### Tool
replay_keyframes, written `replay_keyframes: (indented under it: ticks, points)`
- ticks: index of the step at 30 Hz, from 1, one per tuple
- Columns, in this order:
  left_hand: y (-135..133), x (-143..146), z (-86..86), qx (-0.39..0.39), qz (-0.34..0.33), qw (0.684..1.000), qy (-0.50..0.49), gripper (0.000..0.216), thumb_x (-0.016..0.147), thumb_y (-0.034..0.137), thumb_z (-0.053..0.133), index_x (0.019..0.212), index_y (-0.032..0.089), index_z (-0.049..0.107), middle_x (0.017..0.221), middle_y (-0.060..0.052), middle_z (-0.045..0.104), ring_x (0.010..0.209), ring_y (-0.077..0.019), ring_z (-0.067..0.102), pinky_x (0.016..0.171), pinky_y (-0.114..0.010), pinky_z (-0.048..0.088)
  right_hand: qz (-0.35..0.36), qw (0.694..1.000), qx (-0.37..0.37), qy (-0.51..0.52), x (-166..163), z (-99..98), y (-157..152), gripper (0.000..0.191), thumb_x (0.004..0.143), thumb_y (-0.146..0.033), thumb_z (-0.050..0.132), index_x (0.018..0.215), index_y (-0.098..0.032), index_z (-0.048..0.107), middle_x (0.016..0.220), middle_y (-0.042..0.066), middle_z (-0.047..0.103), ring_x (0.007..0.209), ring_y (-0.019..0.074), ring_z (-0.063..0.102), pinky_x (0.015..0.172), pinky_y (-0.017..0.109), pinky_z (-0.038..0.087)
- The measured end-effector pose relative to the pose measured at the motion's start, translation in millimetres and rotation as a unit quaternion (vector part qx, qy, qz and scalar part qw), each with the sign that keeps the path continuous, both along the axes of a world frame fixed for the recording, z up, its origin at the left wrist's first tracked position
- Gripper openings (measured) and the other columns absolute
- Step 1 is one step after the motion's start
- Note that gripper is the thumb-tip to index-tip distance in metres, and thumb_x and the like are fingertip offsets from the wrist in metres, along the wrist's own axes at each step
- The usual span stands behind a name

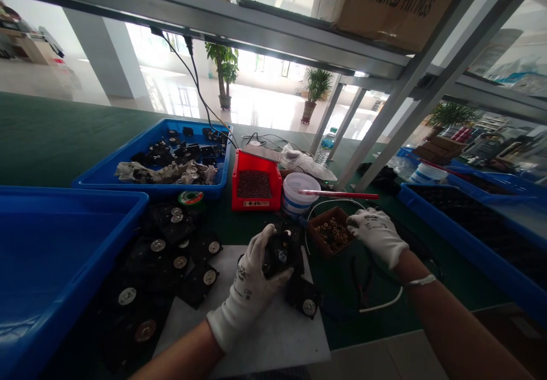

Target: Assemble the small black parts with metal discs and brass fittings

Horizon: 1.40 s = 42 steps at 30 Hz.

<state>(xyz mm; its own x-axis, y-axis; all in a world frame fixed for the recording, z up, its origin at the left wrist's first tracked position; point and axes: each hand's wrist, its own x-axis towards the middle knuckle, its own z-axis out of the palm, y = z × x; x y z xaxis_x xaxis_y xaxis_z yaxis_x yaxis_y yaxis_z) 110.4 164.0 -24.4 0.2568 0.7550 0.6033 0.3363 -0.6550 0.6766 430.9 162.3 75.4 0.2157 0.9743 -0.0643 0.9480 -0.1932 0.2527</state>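
My left hand (pixel 252 283), in a white glove, is closed round a black housing part (pixel 280 254) and holds it over a white sheet (pixel 273 340). Another black part with a silver disc (pixel 308 307) lies just below and to the right. My right hand (pixel 376 233), also gloved, is at the right rim of a small brown box (pixel 327 246) of brass-coloured pieces (pixel 334 233). Its fingers are bent and pressed together; whatever is at their tips is hidden. Several black parts with round metal discs (pixel 179 262) lie left of the sheet.
A red bin (pixel 256 204) of small dark pieces and a white tub (pixel 300 197) with a red stick (pixel 337 195) stand behind. Blue trays (pixel 106 183) flank the table. Pliers (pixel 361 283) and a white cable (pixel 384 306) lie at right; a metal shelf post (pixel 384 135) rises there.
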Motion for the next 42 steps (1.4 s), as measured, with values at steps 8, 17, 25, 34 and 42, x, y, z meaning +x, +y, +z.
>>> replay_keyframes:
  ticks: [8,17,25,34,42]
  points:
    - [0,-2,0.3,0.000,0.000,1.000,0.009,0.085,0.080,0.020,0.084,0.153,0.024,0.039,0.140,-0.014,0.065,0.129,-0.0315,0.067,0.107,-0.047,0.060,0.013,0.994,-0.095,-0.046,-8,-16.2,16,0.028,0.101,-0.038,0.067,0.123,-0.019,0.068,0.129,0.009,0.068,0.112,0.0248,0.068,0.098,0.048,0.057]
    - [0,-2,2.8,-0.017,-0.006,1.000,0.003,0.083,0.082,0.020,0.083,0.152,0.026,0.038,0.139,-0.013,0.064,0.128,-0.0313,0.068,0.107,-0.050,0.060,-0.013,0.998,-0.060,0.006,-9,-24.9,14,0.027,0.101,-0.037,0.068,0.121,-0.019,0.068,0.127,0.008,0.069,0.111,0.0244,0.068,0.097,0.048,0.058]
    - [0,-1,-2.3,-0.016,-0.012,1.000,-0.007,0.082,0.082,0.021,0.083,0.152,0.025,0.039,0.140,-0.013,0.063,0.128,-0.0301,0.067,0.108,-0.047,0.060,-0.006,0.968,0.081,0.239,-28,-28.2,-4,0.014,0.096,-0.020,0.065,0.105,-0.019,0.075,0.105,0.007,0.078,0.091,0.0204,0.075,0.078,0.034,0.061]
    - [1,2,-4.5,0.033,0.001,0.999,-0.003,0.082,0.083,0.024,0.082,0.153,0.023,0.039,0.137,-0.014,0.065,0.124,-0.0303,0.070,0.103,-0.045,0.063,0.225,0.878,0.207,0.369,-117,-23.4,-26,0.017,0.087,-0.010,0.068,0.093,-0.024,0.077,0.095,0.004,0.077,0.090,0.0208,0.075,0.079,0.033,0.064]
    - [1,5,-8.2,0.055,0.001,0.998,-0.004,0.083,0.084,0.024,0.081,0.154,0.025,0.036,0.137,-0.015,0.065,0.124,-0.0312,0.069,0.103,-0.047,0.063,0.311,0.883,0.266,0.227,-134,-27.3,-27,0.015,0.095,-0.010,0.061,0.092,-0.019,0.073,0.093,0.011,0.076,0.083,0.0279,0.068,0.073,0.043,0.055]
